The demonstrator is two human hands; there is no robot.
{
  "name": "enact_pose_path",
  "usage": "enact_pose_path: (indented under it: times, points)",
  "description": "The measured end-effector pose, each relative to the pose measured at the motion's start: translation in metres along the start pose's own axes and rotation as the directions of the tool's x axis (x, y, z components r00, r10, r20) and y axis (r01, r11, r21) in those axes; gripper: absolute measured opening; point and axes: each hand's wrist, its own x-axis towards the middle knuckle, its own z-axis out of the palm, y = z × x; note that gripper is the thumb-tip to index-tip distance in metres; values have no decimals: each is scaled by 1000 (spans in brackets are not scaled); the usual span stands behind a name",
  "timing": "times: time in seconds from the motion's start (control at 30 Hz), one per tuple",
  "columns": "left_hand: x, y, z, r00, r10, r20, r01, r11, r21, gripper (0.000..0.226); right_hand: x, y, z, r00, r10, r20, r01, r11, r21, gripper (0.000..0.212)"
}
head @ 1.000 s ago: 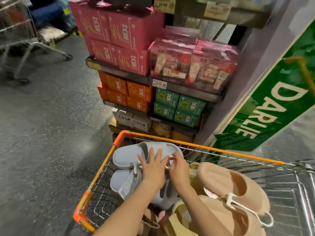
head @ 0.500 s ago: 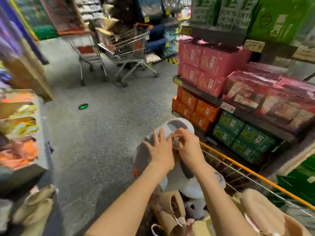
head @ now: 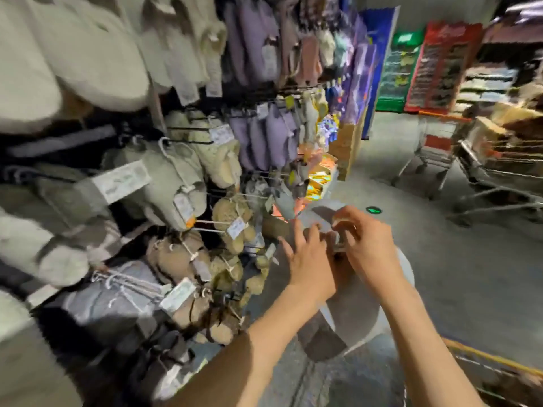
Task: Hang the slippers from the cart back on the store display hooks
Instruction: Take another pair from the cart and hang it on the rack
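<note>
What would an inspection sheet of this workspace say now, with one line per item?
Surface: grey shop floor; no table seen.
Job's things: pale grey slippers held in front of the display rack, not yet hung; orange cart rim at lower right.
Clutter: hanging slippers with price tags fill the hooks; image is blurred.
Grip: left hand touches the slippers with fingers extended; right hand curls its fingers at their top, probably on the hanger.
Cables: nothing seen.
Surroundings: empty trolleys and shelves at right.
</note>
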Motion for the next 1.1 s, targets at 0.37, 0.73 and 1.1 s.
enact_pose_path:
  times: [0.37, 0.73, 1.1]
  points:
    - [-131, -98, -102, 718, -433, -545, 587, 798, 140, 40, -19, -159, 85, 825, -529, 197, 400, 794, 458, 25]
    - [-294, -105, -110, 368, -523, -769, 864, 499, 74, 33, -129, -262, 82, 531, -773, 348, 254, 537, 804, 20]
    - [-509, -139, -126, 177, -445, -878, 960, 274, 55, 38, -306, -384, 86, 326, -887, 328, 122, 383, 916, 23]
